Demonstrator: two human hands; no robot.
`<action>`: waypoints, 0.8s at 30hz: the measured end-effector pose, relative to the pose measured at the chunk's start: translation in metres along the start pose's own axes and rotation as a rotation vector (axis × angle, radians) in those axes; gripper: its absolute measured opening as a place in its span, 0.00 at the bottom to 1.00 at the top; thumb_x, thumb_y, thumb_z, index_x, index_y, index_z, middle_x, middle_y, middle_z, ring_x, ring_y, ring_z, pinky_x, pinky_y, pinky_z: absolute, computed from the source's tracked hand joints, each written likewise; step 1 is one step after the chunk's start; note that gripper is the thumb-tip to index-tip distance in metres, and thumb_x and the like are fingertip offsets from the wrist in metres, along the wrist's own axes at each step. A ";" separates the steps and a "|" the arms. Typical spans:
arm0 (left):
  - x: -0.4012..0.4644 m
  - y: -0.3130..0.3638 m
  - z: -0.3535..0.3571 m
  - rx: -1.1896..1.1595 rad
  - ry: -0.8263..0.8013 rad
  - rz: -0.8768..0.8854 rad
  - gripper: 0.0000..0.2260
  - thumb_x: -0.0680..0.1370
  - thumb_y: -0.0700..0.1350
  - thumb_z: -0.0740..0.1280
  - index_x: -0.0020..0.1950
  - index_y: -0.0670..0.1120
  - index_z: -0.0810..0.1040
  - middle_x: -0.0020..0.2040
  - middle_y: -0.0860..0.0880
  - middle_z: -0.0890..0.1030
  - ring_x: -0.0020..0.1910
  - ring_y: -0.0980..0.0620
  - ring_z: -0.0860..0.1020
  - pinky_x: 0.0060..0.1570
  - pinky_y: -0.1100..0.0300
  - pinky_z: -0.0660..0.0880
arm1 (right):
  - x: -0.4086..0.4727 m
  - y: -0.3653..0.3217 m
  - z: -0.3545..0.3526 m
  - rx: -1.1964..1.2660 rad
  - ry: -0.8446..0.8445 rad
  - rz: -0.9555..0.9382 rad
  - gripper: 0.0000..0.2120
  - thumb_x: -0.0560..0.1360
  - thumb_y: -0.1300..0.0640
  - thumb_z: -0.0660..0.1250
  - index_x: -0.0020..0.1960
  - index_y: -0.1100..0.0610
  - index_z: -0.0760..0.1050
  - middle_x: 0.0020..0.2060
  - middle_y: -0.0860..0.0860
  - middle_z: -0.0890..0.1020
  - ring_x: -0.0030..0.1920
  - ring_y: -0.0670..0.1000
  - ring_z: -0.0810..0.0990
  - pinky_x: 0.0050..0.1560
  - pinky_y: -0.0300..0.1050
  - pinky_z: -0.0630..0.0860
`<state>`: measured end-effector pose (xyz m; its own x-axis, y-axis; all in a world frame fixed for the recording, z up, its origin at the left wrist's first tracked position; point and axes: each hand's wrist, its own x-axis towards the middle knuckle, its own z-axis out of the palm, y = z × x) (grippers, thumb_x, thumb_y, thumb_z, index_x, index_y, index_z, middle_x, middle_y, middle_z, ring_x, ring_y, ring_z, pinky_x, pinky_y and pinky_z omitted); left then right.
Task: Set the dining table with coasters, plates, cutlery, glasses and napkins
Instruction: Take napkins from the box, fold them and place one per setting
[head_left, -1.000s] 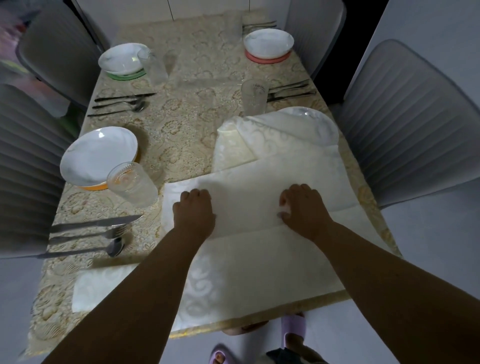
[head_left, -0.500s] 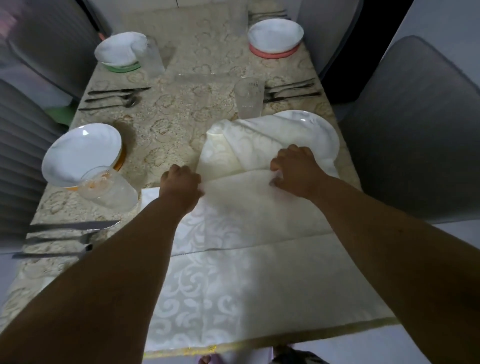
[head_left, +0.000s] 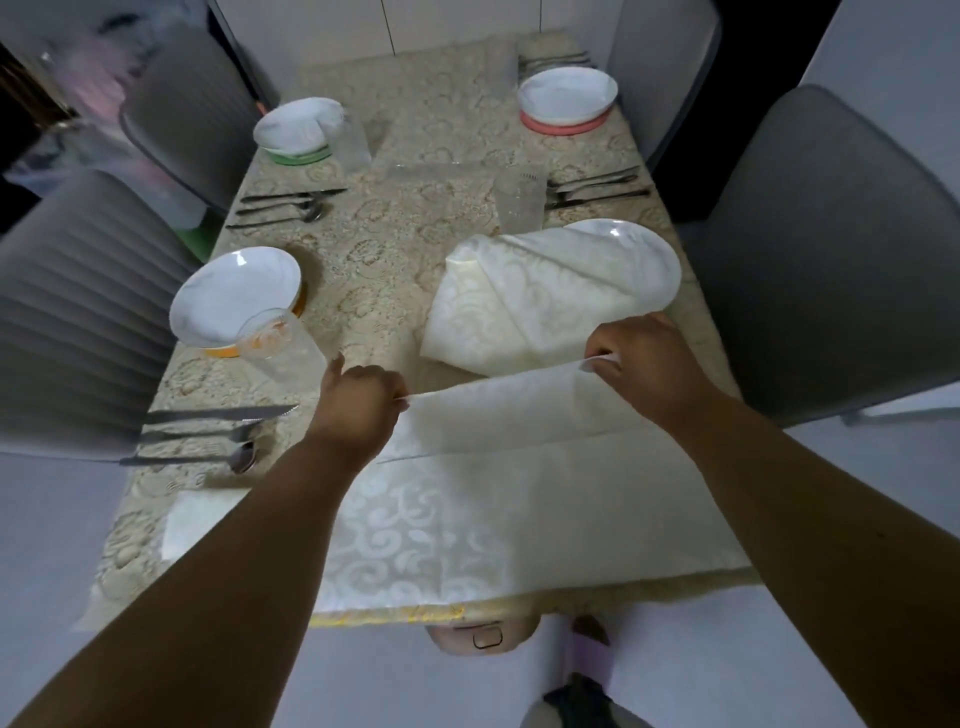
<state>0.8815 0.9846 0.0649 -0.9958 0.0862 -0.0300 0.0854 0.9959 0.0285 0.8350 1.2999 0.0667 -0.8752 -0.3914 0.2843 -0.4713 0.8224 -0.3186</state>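
A large cream patterned napkin (head_left: 467, 519) lies spread on the near end of the table. My left hand (head_left: 358, 402) pinches its far left corner and my right hand (head_left: 639, 358) pinches its far right corner, with that far edge lifted off the table. Just beyond, a stack of folded napkins (head_left: 514, 312) lies half over a white plate (head_left: 649, 260). White plates sit on an orange coaster (head_left: 234, 296), a green coaster (head_left: 298, 130) and a pink coaster (head_left: 566, 98). A glass (head_left: 283, 348) stands beside my left hand.
Cutlery sets lie at near left (head_left: 208, 434), far left (head_left: 285, 205) and right (head_left: 597, 187). More glasses stand at centre right (head_left: 519, 200) and far left (head_left: 350, 143). A folded napkin (head_left: 200, 522) lies at near left. Grey chairs (head_left: 831, 260) flank the table.
Both hands reached forward over the napkin, took hold of its far edge and pulled it back toward me, lifting it off the table.
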 end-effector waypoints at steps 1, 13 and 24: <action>-0.011 0.000 0.000 -0.018 0.030 0.021 0.04 0.78 0.44 0.65 0.46 0.49 0.80 0.44 0.50 0.81 0.50 0.48 0.78 0.72 0.50 0.52 | -0.011 -0.004 -0.001 -0.016 0.009 -0.005 0.07 0.72 0.54 0.72 0.37 0.55 0.79 0.32 0.50 0.80 0.35 0.52 0.78 0.49 0.44 0.64; -0.130 0.000 0.018 -0.102 0.115 0.201 0.06 0.66 0.37 0.76 0.35 0.47 0.83 0.32 0.49 0.82 0.32 0.46 0.79 0.42 0.57 0.74 | -0.151 -0.042 0.007 -0.193 0.051 0.096 0.08 0.62 0.64 0.78 0.34 0.56 0.81 0.29 0.52 0.80 0.31 0.54 0.77 0.37 0.49 0.74; -0.181 -0.001 0.054 0.060 0.042 0.123 0.06 0.65 0.38 0.75 0.32 0.48 0.82 0.30 0.52 0.81 0.35 0.47 0.76 0.35 0.60 0.64 | -0.209 -0.052 0.033 -0.142 -0.109 0.321 0.08 0.76 0.64 0.64 0.48 0.64 0.82 0.44 0.58 0.82 0.50 0.58 0.79 0.51 0.50 0.77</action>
<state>1.0631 0.9699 0.0159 -0.9781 0.2079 0.0119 0.2074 0.9778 -0.0306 1.0385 1.3253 -0.0055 -0.9862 -0.1391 0.0899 -0.1573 0.9566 -0.2452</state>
